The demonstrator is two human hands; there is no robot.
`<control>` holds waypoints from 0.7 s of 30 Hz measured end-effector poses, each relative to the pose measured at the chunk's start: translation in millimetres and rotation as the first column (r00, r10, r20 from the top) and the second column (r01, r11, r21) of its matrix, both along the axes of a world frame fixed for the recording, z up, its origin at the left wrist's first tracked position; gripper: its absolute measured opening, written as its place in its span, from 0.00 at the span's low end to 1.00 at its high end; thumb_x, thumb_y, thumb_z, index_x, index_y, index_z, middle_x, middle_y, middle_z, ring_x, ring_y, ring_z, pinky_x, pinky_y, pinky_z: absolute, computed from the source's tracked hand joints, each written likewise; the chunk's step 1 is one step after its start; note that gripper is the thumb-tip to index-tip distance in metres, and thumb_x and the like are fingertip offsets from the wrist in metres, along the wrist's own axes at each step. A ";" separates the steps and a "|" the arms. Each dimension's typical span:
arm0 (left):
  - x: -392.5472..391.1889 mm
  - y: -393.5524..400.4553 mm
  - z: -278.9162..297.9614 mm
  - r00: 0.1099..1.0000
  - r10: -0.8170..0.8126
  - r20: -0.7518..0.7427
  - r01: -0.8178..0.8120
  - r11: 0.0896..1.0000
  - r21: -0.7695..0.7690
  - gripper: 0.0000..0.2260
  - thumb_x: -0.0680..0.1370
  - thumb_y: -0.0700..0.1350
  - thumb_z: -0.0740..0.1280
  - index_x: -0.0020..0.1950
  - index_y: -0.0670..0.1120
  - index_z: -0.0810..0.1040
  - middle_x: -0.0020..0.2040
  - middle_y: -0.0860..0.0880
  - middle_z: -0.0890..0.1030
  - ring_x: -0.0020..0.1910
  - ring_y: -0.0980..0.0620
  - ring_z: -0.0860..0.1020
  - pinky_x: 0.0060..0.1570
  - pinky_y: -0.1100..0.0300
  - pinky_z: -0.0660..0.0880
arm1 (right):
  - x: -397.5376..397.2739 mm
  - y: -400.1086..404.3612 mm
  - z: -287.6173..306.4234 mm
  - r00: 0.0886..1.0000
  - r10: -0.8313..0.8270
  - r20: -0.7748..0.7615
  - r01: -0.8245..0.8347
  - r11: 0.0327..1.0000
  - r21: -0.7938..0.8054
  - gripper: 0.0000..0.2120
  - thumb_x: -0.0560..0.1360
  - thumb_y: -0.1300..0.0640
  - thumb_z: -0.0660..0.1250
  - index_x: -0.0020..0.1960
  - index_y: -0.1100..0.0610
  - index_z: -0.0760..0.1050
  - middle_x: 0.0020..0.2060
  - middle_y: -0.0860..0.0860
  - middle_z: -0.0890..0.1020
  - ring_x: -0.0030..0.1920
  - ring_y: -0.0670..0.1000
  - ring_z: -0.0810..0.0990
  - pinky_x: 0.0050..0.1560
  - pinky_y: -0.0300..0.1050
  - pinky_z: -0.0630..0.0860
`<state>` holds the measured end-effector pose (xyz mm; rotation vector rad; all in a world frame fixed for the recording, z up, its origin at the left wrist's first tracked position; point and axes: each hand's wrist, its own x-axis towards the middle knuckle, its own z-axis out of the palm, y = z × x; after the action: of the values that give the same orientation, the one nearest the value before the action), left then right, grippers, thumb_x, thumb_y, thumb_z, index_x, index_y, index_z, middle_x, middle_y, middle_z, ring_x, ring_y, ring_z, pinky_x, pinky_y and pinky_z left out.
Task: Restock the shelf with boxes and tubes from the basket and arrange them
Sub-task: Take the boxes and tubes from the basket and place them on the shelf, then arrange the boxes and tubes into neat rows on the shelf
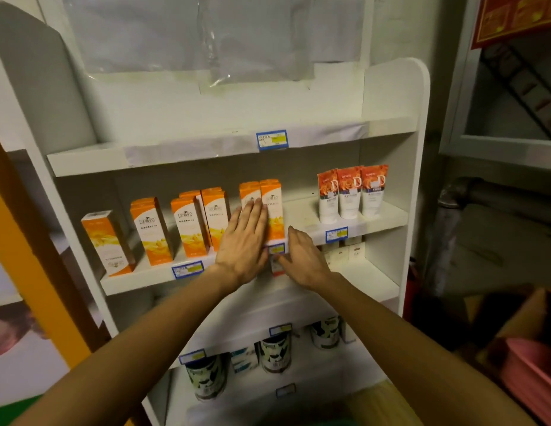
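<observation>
A white shelf unit [388, 222] carries several orange and white boxes along its middle board. My left hand [243, 244] lies flat, fingers spread, against the front of the right-most pair of orange boxes [272, 192]. My right hand [301, 259] is open just right of that pair, thumb up near the shelf's front edge, holding nothing. Three orange and white tubes [349, 192] stand upright at the right end of the same board. More orange boxes [188, 226] stand to the left, one [106, 241] alone at the far left.
The top shelf [206, 149] holds nothing but a blue price tag. Small white boxes [345, 252] sit on the board below, dark printed cans [275, 352] lower still. A pink basket [532, 373] and cardboard box lie at the lower right; an orange post [37, 272] stands left.
</observation>
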<state>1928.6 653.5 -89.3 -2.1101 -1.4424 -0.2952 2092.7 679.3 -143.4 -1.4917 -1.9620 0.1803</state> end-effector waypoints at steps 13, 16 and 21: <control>21.7 -46.5 -176.2 0.976 -0.190 -0.101 0.152 0.940 -0.306 0.31 0.78 0.53 0.64 0.79 0.42 0.63 0.78 0.41 0.63 0.78 0.41 0.61 0.77 0.49 0.43 | 55.9 -90.5 -171.4 0.999 0.030 0.022 -0.023 0.963 -0.269 0.31 0.80 0.45 0.64 0.78 0.49 0.55 0.74 0.49 0.67 0.73 0.53 0.69 0.72 0.54 0.69; 24.3 -56.8 -233.0 0.974 -0.225 -0.020 0.196 0.886 -0.420 0.31 0.70 0.50 0.73 0.71 0.40 0.74 0.68 0.40 0.76 0.68 0.38 0.74 0.75 0.45 0.61 | 70.0 -113.3 -222.4 0.997 0.026 0.078 0.009 0.907 -0.422 0.34 0.79 0.47 0.65 0.79 0.53 0.55 0.76 0.53 0.65 0.74 0.55 0.66 0.74 0.50 0.66; 22.4 -76.9 -329.1 0.967 -0.253 -0.039 0.182 0.790 -0.586 0.29 0.74 0.47 0.70 0.74 0.40 0.69 0.72 0.39 0.71 0.72 0.39 0.68 0.77 0.45 0.58 | 89.5 -134.7 -302.9 0.995 0.031 0.097 0.034 0.799 -0.601 0.34 0.77 0.47 0.64 0.78 0.57 0.57 0.73 0.56 0.68 0.71 0.58 0.69 0.70 0.51 0.68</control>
<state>1951.0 576.6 -418.4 -2.7396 -1.3274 0.2213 2182.2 544.6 -446.3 -1.9243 -2.0913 0.8132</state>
